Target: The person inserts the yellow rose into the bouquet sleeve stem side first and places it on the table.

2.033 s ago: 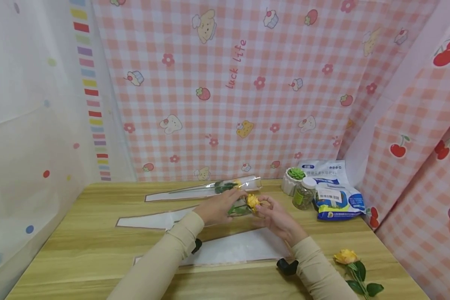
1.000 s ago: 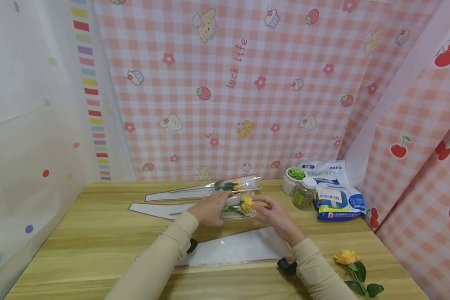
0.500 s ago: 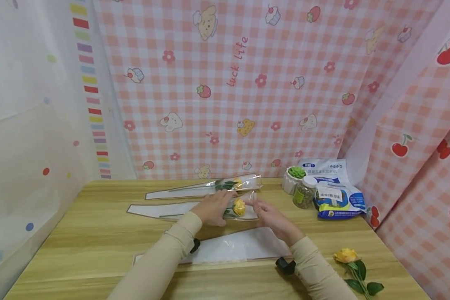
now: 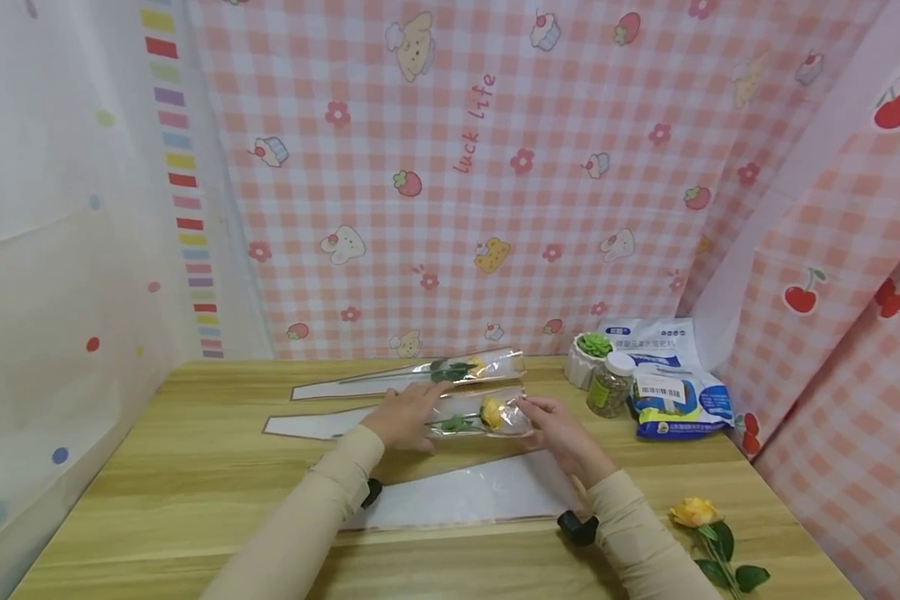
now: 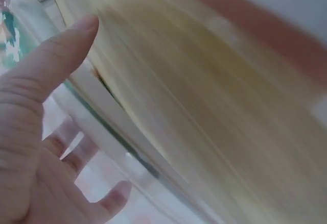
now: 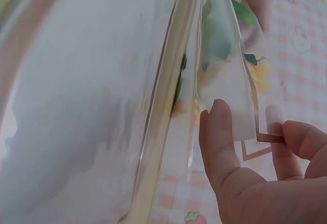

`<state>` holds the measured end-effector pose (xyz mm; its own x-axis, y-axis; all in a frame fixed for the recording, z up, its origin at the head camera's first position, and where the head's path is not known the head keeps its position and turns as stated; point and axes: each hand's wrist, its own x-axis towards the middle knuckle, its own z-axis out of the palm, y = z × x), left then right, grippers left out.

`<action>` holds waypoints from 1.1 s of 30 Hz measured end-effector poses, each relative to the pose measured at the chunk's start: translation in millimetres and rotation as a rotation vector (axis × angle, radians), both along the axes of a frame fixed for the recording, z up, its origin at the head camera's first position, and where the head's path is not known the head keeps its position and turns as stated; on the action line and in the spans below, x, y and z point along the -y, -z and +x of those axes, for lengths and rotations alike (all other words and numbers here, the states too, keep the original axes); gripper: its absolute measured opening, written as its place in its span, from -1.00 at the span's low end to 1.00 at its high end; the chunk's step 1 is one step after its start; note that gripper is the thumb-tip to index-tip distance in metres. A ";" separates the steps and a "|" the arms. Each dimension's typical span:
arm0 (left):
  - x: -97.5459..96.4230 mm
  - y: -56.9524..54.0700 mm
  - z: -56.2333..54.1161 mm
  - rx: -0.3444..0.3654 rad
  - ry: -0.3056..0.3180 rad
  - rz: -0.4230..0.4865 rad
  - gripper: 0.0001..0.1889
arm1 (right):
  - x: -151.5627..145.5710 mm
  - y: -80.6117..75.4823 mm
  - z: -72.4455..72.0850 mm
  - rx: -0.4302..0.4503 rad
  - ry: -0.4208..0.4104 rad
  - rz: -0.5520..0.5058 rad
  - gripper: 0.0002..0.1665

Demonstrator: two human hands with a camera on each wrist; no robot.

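Observation:
A yellow rose (image 4: 491, 412) with green leaves lies inside a clear, brown-edged flower sleeve (image 4: 303, 423) in the middle of the table. My left hand (image 4: 405, 418) rests over the sleeve's middle, around the stem; in the left wrist view its thumb and fingers are spread and fairly straight. At the sleeve's wide right end, my right hand (image 4: 562, 433) pinches the corner, as the right wrist view shows at the brown edge (image 6: 268, 138). Behind lies another sleeve (image 4: 345, 388) with a yellow rose in it. A flat white sleeve (image 4: 465, 500) lies in front, under my forearms.
A loose yellow rose (image 4: 696, 513) lies at the front right. At the back right stand a potted succulent (image 4: 589, 358), a lidded jar (image 4: 611, 387) and blue-and-white packets (image 4: 678, 408). A checked cloth (image 4: 450, 208) hangs behind the wooden table (image 4: 165, 467).
The rose has gone further into the sleeve, which now lies flatter and slightly further right. My right hand has moved from the bloom to the sleeve's end corner; my left hand has shifted left.

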<state>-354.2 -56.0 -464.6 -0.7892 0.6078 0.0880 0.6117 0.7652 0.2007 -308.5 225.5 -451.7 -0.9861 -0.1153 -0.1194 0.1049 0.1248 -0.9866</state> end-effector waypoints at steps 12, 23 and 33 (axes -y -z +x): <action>64.3 11.7 -6.0 0.023 -0.037 0.007 -0.09 | -23.0 9.8 -21.9 0.088 -0.050 -0.044 -0.53; 86.0 8.9 -4.4 0.025 -0.115 0.000 -0.16 | -24.0 7.7 -48.6 0.151 -0.083 -0.004 -0.47; 93.0 -1.1 1.7 0.057 -0.161 -0.024 -0.15 | -24.2 10.5 -50.0 0.136 -0.055 -0.008 -0.49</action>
<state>-352.4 -149.0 -463.5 -0.8799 0.4743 0.0277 0.4688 0.8575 0.2120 -358.5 249.7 -462.2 -0.9529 -0.1706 -0.2507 0.2312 0.1261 -0.9647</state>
